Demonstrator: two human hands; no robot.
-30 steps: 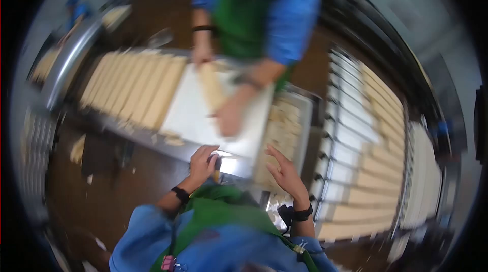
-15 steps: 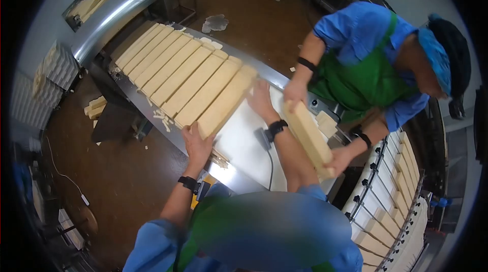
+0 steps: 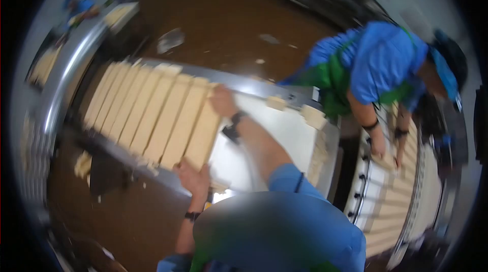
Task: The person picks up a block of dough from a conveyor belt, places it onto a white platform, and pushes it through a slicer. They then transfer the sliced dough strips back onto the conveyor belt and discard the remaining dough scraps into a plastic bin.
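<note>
Several long pale slabs, perhaps dough, lie side by side on a white-topped metal table (image 3: 244,170). My left hand (image 3: 193,176) is at the near end of the rightmost slab (image 3: 202,129), fingers apart and touching its end. At the far end of that same slab, my right hand (image 3: 222,100) rests against the edge, its fingers blurred. The slab lies flat between both hands.
A co-worker (image 3: 373,64) in blue and green reaches onto a slatted conveyor (image 3: 363,190) at the right. Small pale pieces (image 3: 312,117) lie at the table's right end. A curved metal hood (image 3: 68,76) stands left; another person (image 3: 81,9) is beyond.
The view has swung, so the table appears turned. The co-worker's hands have moved from over the table to the conveyor, and the slab they held is off the table. My hands remain at the end slab.
</note>
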